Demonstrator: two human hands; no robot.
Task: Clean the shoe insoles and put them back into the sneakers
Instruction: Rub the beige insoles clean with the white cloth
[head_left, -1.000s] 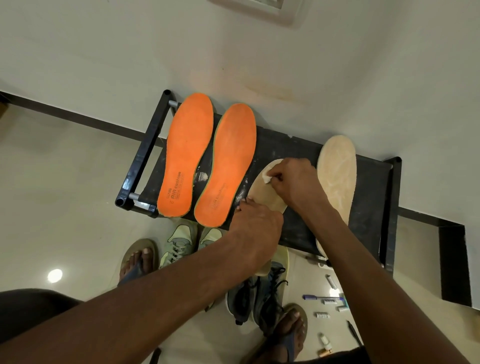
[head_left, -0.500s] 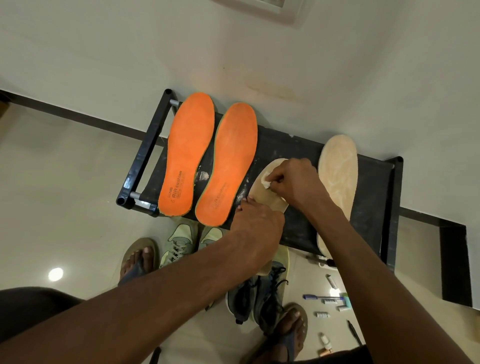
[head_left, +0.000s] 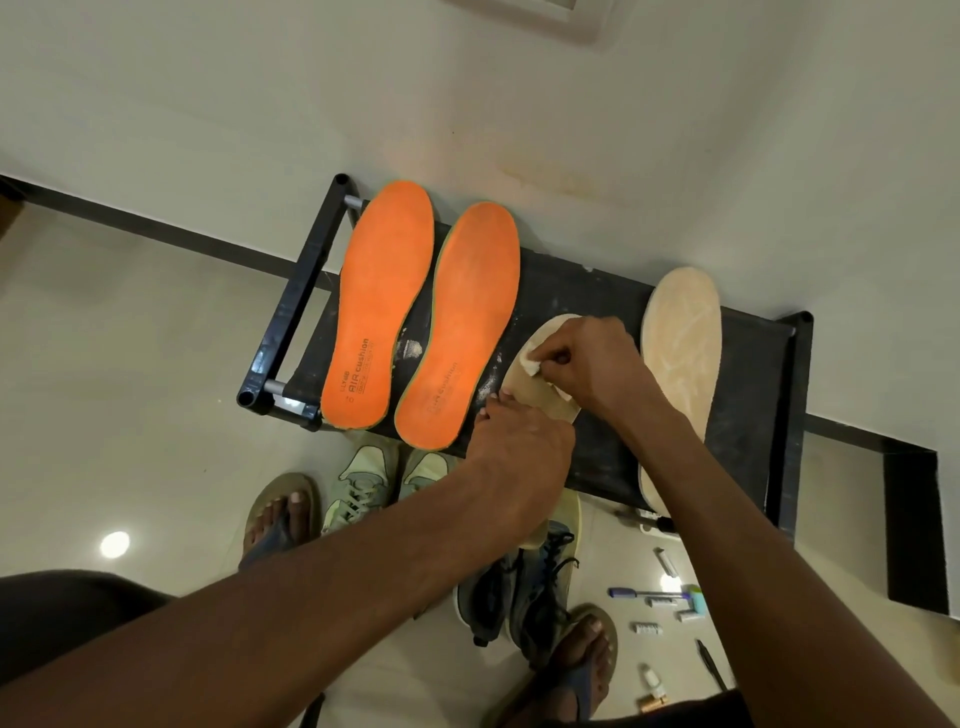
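your right hand (head_left: 587, 364) sits over the toe end of a beige insole (head_left: 530, 384), fingers curled and pinching a small white wipe (head_left: 530, 365) against its surface. your left hand (head_left: 519, 447) rests on the middle of the same insole, fingertips (head_left: 493, 402) down at its left edge, fingers bent and pressing it flat; whether they curl under the edge cannot be told. the heel end of that insole shows below your left wrist, overhanging the near edge of the black shoe rack (head_left: 800, 415).

the rack's dark top shelf carries all four insoles. two orange insoles lie side by side at the left: the left orange insole (head_left: 379, 306) bears "air cushion" print near its heel, and the right orange insole (head_left: 462, 327) lies just beside the beige one under your hands. a second beige insole (head_left: 680, 348) lies to the right of your right hand, apart from it, partly hidden by your right forearm. white specks mark the shelf between the insoles.

on the floor under the rack edge stand a pair of pale green sneakers (head_left: 363, 483) and a pair of dark grey sneakers (head_left: 519, 592). small tubes and pens (head_left: 649, 595) lie scattered at the lower right. your feet in sandals (head_left: 280, 514) stand either side of the sneakers.
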